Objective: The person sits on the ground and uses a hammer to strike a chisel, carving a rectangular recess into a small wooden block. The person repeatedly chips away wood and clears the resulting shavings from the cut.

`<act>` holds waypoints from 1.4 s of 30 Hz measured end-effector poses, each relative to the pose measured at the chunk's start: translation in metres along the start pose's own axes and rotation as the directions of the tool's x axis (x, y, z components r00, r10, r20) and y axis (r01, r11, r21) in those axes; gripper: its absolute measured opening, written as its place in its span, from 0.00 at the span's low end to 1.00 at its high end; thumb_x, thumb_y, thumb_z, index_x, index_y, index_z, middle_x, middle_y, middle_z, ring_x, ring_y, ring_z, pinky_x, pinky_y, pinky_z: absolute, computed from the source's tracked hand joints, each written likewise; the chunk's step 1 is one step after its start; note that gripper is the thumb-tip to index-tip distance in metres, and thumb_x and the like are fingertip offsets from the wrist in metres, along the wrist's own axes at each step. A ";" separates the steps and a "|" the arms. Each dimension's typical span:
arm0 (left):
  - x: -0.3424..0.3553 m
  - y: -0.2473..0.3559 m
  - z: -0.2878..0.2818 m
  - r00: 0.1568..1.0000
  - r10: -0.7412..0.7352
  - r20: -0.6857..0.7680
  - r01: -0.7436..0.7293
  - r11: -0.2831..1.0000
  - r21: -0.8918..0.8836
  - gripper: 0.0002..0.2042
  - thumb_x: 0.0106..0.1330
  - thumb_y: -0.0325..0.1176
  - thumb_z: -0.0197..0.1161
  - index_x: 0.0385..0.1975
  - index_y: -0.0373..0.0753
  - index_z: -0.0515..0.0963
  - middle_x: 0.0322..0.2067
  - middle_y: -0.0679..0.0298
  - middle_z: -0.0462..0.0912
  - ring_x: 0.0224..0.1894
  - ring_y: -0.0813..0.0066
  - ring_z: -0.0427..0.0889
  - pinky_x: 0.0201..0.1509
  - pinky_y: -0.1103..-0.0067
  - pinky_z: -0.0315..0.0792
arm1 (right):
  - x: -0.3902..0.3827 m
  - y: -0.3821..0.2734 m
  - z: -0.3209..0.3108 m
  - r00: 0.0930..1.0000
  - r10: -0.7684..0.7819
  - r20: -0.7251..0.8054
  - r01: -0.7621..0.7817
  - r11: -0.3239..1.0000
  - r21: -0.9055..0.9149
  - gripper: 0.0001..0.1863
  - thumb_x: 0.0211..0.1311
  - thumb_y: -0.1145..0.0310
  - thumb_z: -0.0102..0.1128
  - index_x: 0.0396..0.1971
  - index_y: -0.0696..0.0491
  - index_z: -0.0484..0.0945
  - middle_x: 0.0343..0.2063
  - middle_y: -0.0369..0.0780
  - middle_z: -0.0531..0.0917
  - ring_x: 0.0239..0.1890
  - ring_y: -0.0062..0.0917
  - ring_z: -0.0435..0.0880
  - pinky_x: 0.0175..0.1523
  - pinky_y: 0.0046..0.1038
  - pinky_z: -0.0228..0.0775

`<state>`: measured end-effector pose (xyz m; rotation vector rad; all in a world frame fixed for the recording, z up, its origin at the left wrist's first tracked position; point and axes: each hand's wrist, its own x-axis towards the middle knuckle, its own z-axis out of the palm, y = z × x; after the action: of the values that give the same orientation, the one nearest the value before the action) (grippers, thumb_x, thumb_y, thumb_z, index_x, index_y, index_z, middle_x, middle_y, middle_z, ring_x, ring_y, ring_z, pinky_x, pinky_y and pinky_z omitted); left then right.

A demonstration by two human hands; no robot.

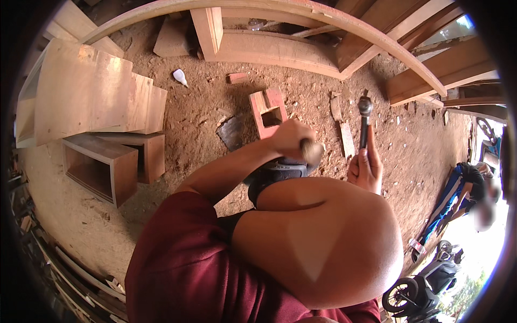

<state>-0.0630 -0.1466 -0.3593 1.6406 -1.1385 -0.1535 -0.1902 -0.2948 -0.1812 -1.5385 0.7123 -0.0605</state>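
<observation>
My left hand (292, 139) is closed around a short brown, wooden-looking piece (309, 151), seen nearly end-on above my foot; its lower part is hidden. In my right hand (367, 171) a hammer is gripped by its dark handle, its metal head (365, 106) raised and pointing away from me. Just beyond my left hand, a reddish wooden block (267, 114) with a square opening lies on the dirt. A dark flat piece (231, 132) lies to the left of that block. My bent knee (323, 237) covers much of the foreground.
Wooden frames (274, 51) stand along the far side. At the left are stacked box-like wooden pieces (102, 91). A white bottle (180, 77), a small red offcut (237, 78) and wood strips (346, 140) lie on the ground. A person (474, 188) and a motorbike (425, 285) are at right.
</observation>
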 end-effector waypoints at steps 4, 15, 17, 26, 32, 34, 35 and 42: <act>0.006 -0.024 -0.026 0.889 -0.175 -0.423 0.072 0.966 -0.249 0.10 0.57 0.37 0.63 0.20 0.41 0.73 0.16 0.65 0.72 0.21 0.70 0.74 0.28 0.74 0.70 | -0.010 -0.019 -0.005 0.999 0.031 -0.023 -0.031 0.999 -0.034 0.28 0.73 0.74 0.42 0.72 0.50 0.55 0.16 0.25 0.61 0.15 0.07 0.56 0.18 0.13 0.48; 0.015 -0.043 -0.030 0.843 -0.369 -0.392 0.140 0.854 -0.501 0.12 0.53 0.37 0.71 0.28 0.39 0.76 0.25 0.69 0.78 0.27 0.78 0.77 0.31 0.78 0.72 | 0.005 -0.046 0.020 0.882 -0.338 0.328 0.466 0.732 -0.497 0.28 0.65 0.77 0.51 0.65 0.39 0.70 0.25 0.44 0.81 0.25 0.25 0.79 0.38 0.24 0.70; 0.009 -0.048 -0.021 0.862 -0.290 -0.416 0.063 0.875 -0.480 0.12 0.53 0.37 0.70 0.28 0.38 0.76 0.23 0.69 0.77 0.25 0.78 0.76 0.30 0.78 0.71 | 0.011 -0.052 0.044 0.851 -0.313 0.421 0.503 0.716 -0.485 0.25 0.68 0.72 0.54 0.64 0.41 0.70 0.32 0.55 0.83 0.28 0.38 0.82 0.41 0.29 0.72; 0.026 -0.027 -0.039 0.834 -0.465 -0.298 0.242 0.792 -0.560 0.09 0.57 0.33 0.68 0.29 0.37 0.76 0.22 0.67 0.78 0.25 0.78 0.76 0.30 0.76 0.70 | 0.041 -0.014 0.021 0.851 -0.250 0.462 0.359 0.919 -0.164 0.26 0.71 0.74 0.47 0.69 0.46 0.63 0.29 0.38 0.78 0.27 0.21 0.75 0.38 0.24 0.71; 0.046 -0.038 -0.077 0.811 -0.546 -0.210 0.324 0.718 -0.615 0.11 0.59 0.33 0.68 0.34 0.40 0.72 0.19 0.72 0.72 0.18 0.81 0.72 0.21 0.80 0.67 | 0.033 -0.010 0.023 0.972 0.006 0.236 0.086 0.922 -0.379 0.26 0.72 0.71 0.47 0.69 0.44 0.64 0.21 0.31 0.68 0.21 0.14 0.65 0.28 0.20 0.62; 0.051 -0.040 -0.090 0.859 -0.470 -0.202 0.173 0.639 -0.750 0.06 0.66 0.27 0.58 0.27 0.40 0.69 0.12 0.71 0.66 0.14 0.83 0.64 0.19 0.80 0.59 | 0.024 -0.009 0.019 0.985 0.016 0.171 0.037 0.952 -0.304 0.26 0.72 0.72 0.46 0.69 0.45 0.64 0.21 0.29 0.66 0.21 0.13 0.62 0.27 0.19 0.60; 0.046 -0.043 -0.087 0.860 -0.468 -0.205 0.169 0.638 -0.751 0.06 0.67 0.27 0.58 0.28 0.40 0.69 0.12 0.71 0.66 0.14 0.83 0.63 0.18 0.80 0.58 | 0.020 -0.012 0.017 0.987 0.056 0.149 -0.013 0.962 -0.274 0.26 0.72 0.72 0.45 0.69 0.45 0.63 0.22 0.29 0.66 0.21 0.12 0.62 0.27 0.18 0.59; 0.026 -0.050 -0.058 0.864 -0.378 -0.332 0.108 0.784 -0.611 0.09 0.64 0.27 0.57 0.22 0.39 0.68 0.12 0.72 0.64 0.13 0.84 0.61 0.18 0.81 0.57 | 0.004 -0.029 0.014 0.988 0.012 0.151 0.025 0.971 -0.237 0.27 0.72 0.74 0.46 0.69 0.47 0.62 0.22 0.27 0.66 0.22 0.11 0.59 0.28 0.16 0.55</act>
<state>0.0156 -0.1280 -0.3643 1.1769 -0.4453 -0.2571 -0.1692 -0.2861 -0.1574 -1.7547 0.6097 0.1411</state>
